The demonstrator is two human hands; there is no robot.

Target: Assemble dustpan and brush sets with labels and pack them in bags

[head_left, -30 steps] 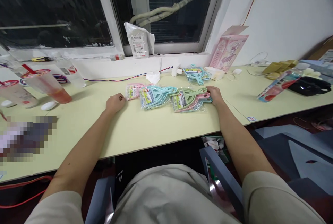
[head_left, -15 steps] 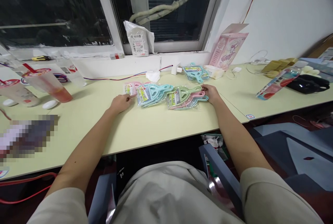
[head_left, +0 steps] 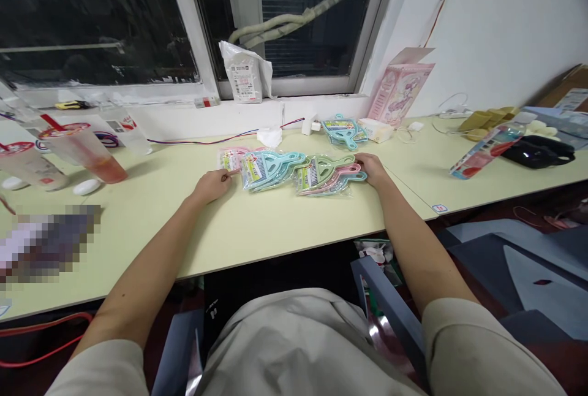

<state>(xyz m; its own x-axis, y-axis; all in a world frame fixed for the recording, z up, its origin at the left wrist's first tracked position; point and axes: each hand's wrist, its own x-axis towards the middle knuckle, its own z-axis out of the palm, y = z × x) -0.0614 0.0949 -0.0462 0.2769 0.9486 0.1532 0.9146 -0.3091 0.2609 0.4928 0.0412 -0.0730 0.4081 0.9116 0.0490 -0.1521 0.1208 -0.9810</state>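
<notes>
Several packaged mini dustpan-and-brush sets lie in an overlapping row on the table. A pink set [head_left: 228,157] is at the left, partly under the blue sets [head_left: 269,169]. To their right, a green set [head_left: 324,169] lies over a pink and a blue one. My left hand [head_left: 212,186] rests at the left end, fingers curled in, with the index finger stretched against the packs' edge. At the right end my right hand [head_left: 371,169] has its fingers closed around the handle ends; its far fingers are partly hidden.
More blue sets [head_left: 344,131] lie behind the row, near a white adapter [head_left: 310,125] and a pink box [head_left: 400,92]. Drink cups [head_left: 87,154] stand at the left. A bottle [head_left: 487,149] and a black case [head_left: 538,151] are at the right.
My left hand has moved slightly right and extended its index finger to the packs. The row and my right hand have shifted slightly left, mostly in the first half second.
</notes>
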